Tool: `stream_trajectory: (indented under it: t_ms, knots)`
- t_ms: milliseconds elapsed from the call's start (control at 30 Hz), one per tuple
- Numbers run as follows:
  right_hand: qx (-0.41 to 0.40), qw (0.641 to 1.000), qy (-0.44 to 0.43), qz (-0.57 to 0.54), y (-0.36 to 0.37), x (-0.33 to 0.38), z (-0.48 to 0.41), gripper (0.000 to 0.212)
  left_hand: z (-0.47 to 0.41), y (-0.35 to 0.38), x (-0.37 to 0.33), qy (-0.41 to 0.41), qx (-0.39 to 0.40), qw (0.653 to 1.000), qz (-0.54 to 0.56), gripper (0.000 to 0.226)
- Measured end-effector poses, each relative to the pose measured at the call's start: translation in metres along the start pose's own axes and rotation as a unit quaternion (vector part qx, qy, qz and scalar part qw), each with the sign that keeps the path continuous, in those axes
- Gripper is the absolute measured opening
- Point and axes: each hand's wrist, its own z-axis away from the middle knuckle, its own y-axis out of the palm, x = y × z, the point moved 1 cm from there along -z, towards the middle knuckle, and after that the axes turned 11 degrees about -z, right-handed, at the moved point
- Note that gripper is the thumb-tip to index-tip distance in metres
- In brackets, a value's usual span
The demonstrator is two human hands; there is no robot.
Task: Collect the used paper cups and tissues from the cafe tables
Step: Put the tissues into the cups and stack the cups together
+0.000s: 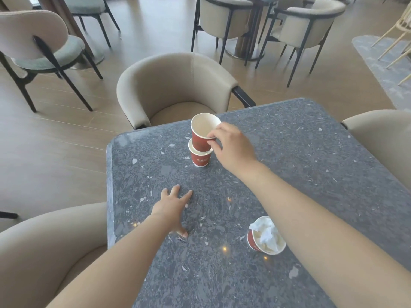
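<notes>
One head-worn wide-angle view looks forward and down, close over the table (289,134).

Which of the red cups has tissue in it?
The red cup nearest the person: crumpled white tissue fills it. The other two stand stacked farther off, the upper cup visibly empty.

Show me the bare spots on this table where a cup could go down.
Bare stone: the wide far-right stretch of the table beyond the right hand; the patch between the stacked cups and the left hand; the near strip between both forearms. Crowded: around the stack, and by the tissue-stuffed cup beside the right forearm.
</notes>
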Motion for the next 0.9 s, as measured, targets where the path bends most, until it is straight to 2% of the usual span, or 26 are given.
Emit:
stream_trajectory:
  t_ms: [267, 400, 533, 667, 900]
  knots:
    - [0.132, 0.987, 0.050, 0.075, 0.040, -0.015, -0.001, 0.024, -0.004, 0.006, 0.002, 0.003, -0.015, 1.000, -0.001, 0.126]
    - [0.135, 0.987, 0.090, -0.016, 0.046, -0.012, 0.014, 0.014, -0.002, 0.009, 0.004, 0.007, -0.020, 1.000, 0.001, 0.122]
    - [0.156, 0.980, 0.114, 0.037, 0.048, -0.018, 0.030, 0.015, 0.010, 0.029, 0.006, 0.022, -0.026, 0.999, 0.020, 0.099]
    - [0.136, 0.981, 0.133, 0.044, 0.046, -0.016, 0.047, 0.012, 0.035, 0.061, 0.004, 0.021, -0.057, 0.998, 0.025, 0.078]
    - [0.156, 0.979, 0.128, 0.041, 0.039, 0.016, 0.120, 0.014, 0.075, 0.065, -0.006, -0.003, -0.046, 0.999, 0.026, 0.067]
